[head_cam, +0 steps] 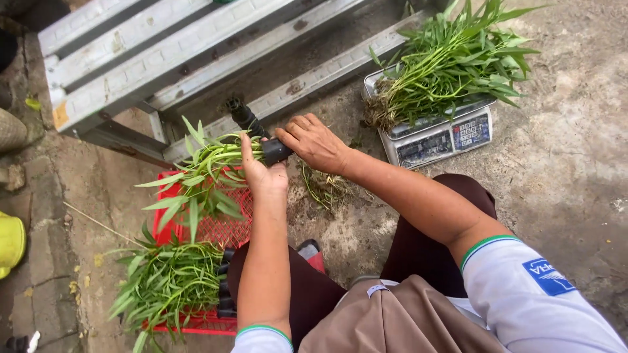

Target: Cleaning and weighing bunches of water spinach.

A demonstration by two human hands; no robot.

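My left hand (263, 171) grips a bunch of leafy green stalks (203, 171) at the stem end, held out over a red plastic crate (222, 229). My right hand (315, 142) rests on a black band or tape (275, 150) wrapped at the stems, just where the left hand holds them. A black ridged roll or handle (243, 116) sticks out beyond the stems. Another bundle of the same greens (167, 281) lies in the crate below.
A digital scale (437, 138) on the concrete ground carries a heap of greens (451, 65). A grey metal ladder-like frame (163, 59) lies across the top. Cut roots and scraps (324, 186) lie on the ground. A yellow object (10, 243) sits at the left edge.
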